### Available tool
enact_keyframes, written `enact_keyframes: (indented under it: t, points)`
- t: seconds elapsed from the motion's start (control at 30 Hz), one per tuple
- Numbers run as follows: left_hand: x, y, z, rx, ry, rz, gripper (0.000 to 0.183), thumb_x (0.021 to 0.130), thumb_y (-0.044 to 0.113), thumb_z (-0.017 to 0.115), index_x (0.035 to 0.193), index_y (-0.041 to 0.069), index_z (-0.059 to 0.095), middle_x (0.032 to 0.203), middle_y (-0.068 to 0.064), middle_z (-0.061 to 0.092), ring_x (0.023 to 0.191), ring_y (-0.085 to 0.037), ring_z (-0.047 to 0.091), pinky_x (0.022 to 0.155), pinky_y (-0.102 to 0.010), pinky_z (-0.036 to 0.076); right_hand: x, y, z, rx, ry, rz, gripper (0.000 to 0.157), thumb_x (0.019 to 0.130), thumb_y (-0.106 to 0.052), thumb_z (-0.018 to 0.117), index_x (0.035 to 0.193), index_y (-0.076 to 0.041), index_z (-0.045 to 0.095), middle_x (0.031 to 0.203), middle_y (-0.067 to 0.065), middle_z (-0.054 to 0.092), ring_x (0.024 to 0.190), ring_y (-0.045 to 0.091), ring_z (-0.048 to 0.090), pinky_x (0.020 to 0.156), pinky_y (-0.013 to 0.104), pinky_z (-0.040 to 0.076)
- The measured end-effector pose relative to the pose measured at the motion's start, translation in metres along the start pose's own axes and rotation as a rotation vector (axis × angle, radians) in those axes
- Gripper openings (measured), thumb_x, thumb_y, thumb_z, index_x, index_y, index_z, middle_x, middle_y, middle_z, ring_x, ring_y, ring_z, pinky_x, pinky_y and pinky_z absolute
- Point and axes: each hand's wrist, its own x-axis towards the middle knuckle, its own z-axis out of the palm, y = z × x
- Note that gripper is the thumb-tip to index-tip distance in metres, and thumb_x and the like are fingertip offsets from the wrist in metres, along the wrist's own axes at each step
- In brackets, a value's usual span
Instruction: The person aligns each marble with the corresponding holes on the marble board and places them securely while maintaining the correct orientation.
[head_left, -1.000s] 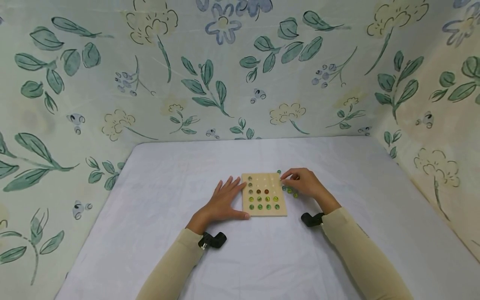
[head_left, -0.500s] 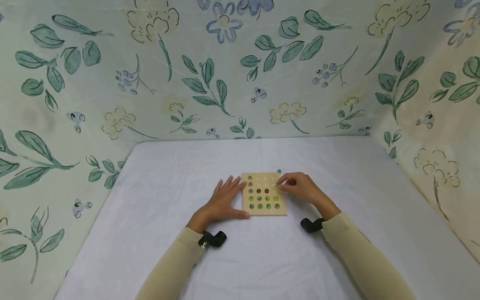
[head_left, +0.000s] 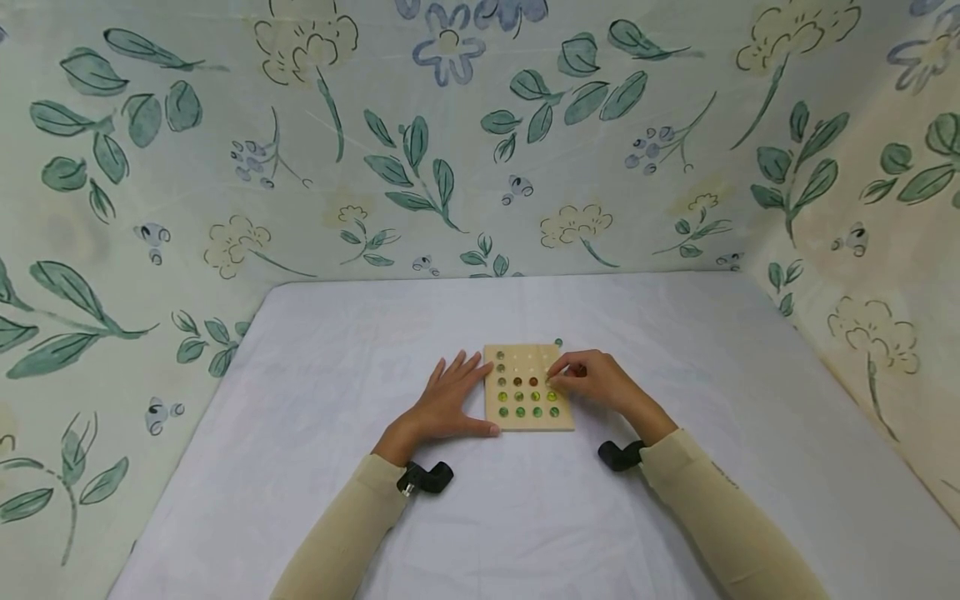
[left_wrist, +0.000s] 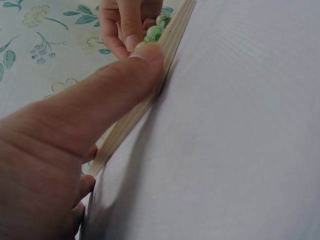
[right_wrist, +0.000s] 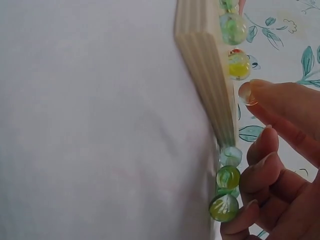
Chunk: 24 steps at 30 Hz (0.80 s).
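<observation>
A square wooden board [head_left: 528,423] with dimples lies on the table, bearing rows of glass marbles. Its two front rows hold yellow-green marbles [head_left: 536,397] and green marbles [head_left: 520,412]. The third row has two brown marbles [head_left: 533,382]. My left hand [head_left: 446,405] rests against the board's left side, fingers spread, thumb at the front corner. With thumb and index finger, my right hand [head_left: 592,382] pinches a clear marble [right_wrist: 247,94] over the third row's right end; the right wrist view shows it at the fingertips. In the left wrist view, my left thumb [left_wrist: 110,95] touches the board's edge.
Loose marbles [right_wrist: 224,207] lie beside the board's right edge, mostly hidden under my right hand in the head view. One green marble [head_left: 558,342] sits at the back right corner. White cloth [head_left: 510,517] covers the table; a floral curtain [head_left: 480,150] stands behind.
My right hand has moved left and slightly nearer, from beside the board's right edge to over its third row, carrying a marble. The left hand has stayed in place.
</observation>
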Motion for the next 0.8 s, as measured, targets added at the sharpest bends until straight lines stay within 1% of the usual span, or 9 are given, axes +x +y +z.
enact_keyframes:
  t: [0.3, 0.6, 0.8]
  points:
    - [-0.0004, 0.0004, -0.0007, -0.005, 0.002, 0.002, 0.107, 0.070, 0.071, 0.068, 0.155, 0.023, 0.023, 0.162, -0.001, 0.011, 0.148, -0.021, -0.002, 0.117, -0.045, -0.007, -0.0001, -0.0040, 0.0007, -0.012, -0.009, 0.012, 0.011, 0.086, -0.020, 0.073, 0.096, -0.016, 0.074, 0.072, 0.001, 0.057, 0.066, 0.017, 0.048, 0.057, 0.028, 0.039]
    - [-0.0011, 0.0013, -0.0019, -0.015, -0.003, -0.007, 0.107, 0.070, 0.071, 0.069, 0.155, 0.025, 0.023, 0.162, 0.000, 0.010, 0.148, -0.021, -0.003, 0.117, -0.045, -0.007, 0.0015, -0.0032, 0.0018, -0.011, -0.009, 0.010, 0.011, 0.086, -0.022, 0.074, 0.096, -0.017, 0.075, 0.073, 0.000, 0.058, 0.067, 0.017, 0.048, 0.059, 0.029, 0.040]
    - [-0.0007, 0.0015, -0.0016, -0.018, -0.007, -0.004, 0.107, 0.070, 0.071, 0.069, 0.155, 0.024, 0.023, 0.162, 0.000, 0.010, 0.148, -0.020, -0.003, 0.117, -0.045, -0.007, 0.0007, -0.0036, 0.0002, -0.009, -0.003, 0.004, 0.012, 0.086, -0.022, 0.074, 0.097, -0.016, 0.075, 0.074, 0.000, 0.059, 0.067, 0.017, 0.048, 0.058, 0.028, 0.040]
